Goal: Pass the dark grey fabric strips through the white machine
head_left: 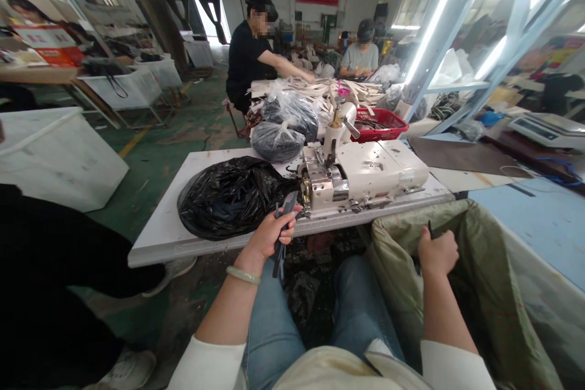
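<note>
My left hand [273, 233] is closed round a dark strip of material [284, 219], whose upper end reaches the feed of the cream-coloured machine [365, 173] on the white table [159, 237]. A pale bangle sits on that wrist. My right hand [437, 251] is a fist inside the mouth of an olive-green sack [484, 268] beside my right knee, with a thin dark piece sticking up from it. A black plastic bag [231, 195] lies on the table just left of the machine.
Behind the machine lie knotted clear bags of dark pieces [283, 128] and a red basket [381, 125]. Two people sit at a far table. A person in black stands at my left [55, 280]. White bins [50, 152] line the left aisle.
</note>
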Tool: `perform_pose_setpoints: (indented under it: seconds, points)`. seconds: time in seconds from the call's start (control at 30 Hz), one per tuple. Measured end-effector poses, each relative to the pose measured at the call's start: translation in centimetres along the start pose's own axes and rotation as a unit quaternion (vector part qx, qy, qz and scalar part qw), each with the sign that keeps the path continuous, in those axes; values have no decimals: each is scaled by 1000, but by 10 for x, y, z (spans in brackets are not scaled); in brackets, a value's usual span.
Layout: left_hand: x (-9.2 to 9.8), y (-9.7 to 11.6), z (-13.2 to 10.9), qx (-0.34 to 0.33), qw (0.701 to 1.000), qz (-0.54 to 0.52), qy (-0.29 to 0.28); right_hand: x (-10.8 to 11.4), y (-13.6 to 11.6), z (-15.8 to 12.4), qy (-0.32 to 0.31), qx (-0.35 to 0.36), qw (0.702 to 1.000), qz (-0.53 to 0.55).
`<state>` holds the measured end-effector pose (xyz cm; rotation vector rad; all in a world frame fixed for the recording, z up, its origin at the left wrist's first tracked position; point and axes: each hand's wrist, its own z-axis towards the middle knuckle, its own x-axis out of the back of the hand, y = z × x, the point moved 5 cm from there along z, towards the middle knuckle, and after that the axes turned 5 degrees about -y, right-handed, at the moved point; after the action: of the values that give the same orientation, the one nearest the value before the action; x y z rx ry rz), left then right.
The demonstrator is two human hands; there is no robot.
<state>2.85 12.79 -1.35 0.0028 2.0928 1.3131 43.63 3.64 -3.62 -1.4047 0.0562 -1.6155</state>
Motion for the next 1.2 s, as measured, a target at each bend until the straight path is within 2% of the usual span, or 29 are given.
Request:
perform_pose_setpoints:
  seconds: [0.03, 0.07, 0.1, 0.13, 0.17, 0.2, 0.23, 0.3, 0.37, 0.43, 0.5, 0.57, 0.63, 0.73, 0.87, 1.03, 1.13, 1.2]
  points:
    - [-2, 0, 1, 1, 1000, 10, -4, 8, 12, 0, 34, 0, 999, -34]
    - [-6, -1, 3, 4, 1000, 19, -9, 10, 16, -2, 35, 1, 999, -24]
    - [-10, -2, 5, 9, 999, 27, -16, 6, 11, -6, -5, 11, 1000, 18]
    - [-16, -4, 7, 18, 999, 34, -27, -4, -3, -12, -84, 26, 992, 86]
    - [-22, -6, 9, 28, 998, 40, -40, -18, -25, -24, -182, 36, 968, 168]
    - [-28, -9, 10, 40, 997, 46, -53, -32, -52, -40, -285, 41, 924, 252]
    - [-34, -12, 11, 52, 995, 53, -65, -45, -83, -60, -373, 41, 864, 335]
    - [-44, -17, 11, 73, 991, 71, -82, -64, -140, -101, -487, 22, 747, 451]
    - [-48, -22, 8, 88, 989, 83, -83, -77, -179, -134, -536, -23, 662, 523]
    - [-46, -24, 4, 97, 989, 83, -73, -84, -199, -151, -537, -69, 617, 571]
    - [-39, -23, -1, 100, 990, 78, -62, -87, -202, -154, -514, -102, 604, 600]
    - [-30, -21, -6, 97, 991, 69, -57, -87, -199, -148, -499, -121, 605, 608]
    - [-22, -20, -8, 89, 993, 61, -50, -86, -197, -144, -507, -122, 594, 612]
    - [-16, -21, -6, 69, 995, 57, -33, -83, -201, -146, -540, -97, 553, 627]
    - [-19, -24, -3, 37, 997, 61, -18, -79, -208, -158, -570, -74, 499, 648]
    - [-21, -24, -15, 15, 997, 77, 9, -74, -208, -165, -605, -76, 441, 658]
    - [-21, -26, -23, 2, 997, 74, 19, -72, -210, -168, -621, -70, 435, 648]
    - [-20, -31, -26, 1, 998, 63, 22, -71, -212, -167, -615, -58, 450, 645]
